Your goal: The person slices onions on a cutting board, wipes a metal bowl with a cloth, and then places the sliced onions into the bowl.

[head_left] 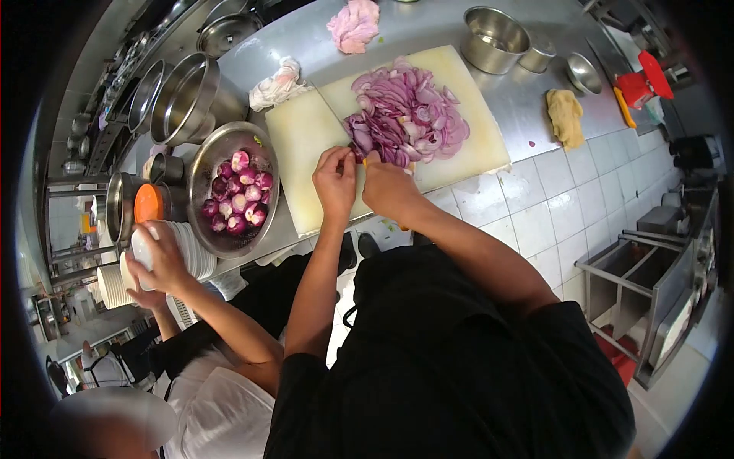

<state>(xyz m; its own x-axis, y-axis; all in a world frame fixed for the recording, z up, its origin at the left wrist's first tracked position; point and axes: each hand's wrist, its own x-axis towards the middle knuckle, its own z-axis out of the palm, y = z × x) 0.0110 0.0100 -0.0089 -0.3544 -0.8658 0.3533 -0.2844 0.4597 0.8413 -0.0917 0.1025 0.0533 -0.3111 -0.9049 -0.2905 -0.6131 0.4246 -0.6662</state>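
Observation:
A large heap of sliced red onion (409, 111) covers much of the white cutting board (294, 145). At the board's near edge, my right hand (388, 190) is closed around a knife, with a bit of its yellow handle (373, 157) showing. The thin knife blade (329, 109) appears to point away to the upper left, beside the slices. My left hand (335, 183) is just to the left, its fingers pinched together close to the knife and onion; what they hold is hidden. Left of the board, a steel bowl (200, 164) holds several peeled whole red onions (238, 195).
A co-worker's hands (162, 260) hold a white dish near stacked plates (195, 251) at left. A white cloth (277, 84), a pink cloth (355, 25) and a yellow cloth (565, 118) lie on the steel counter. Steel pots (495, 40) stand at the back right.

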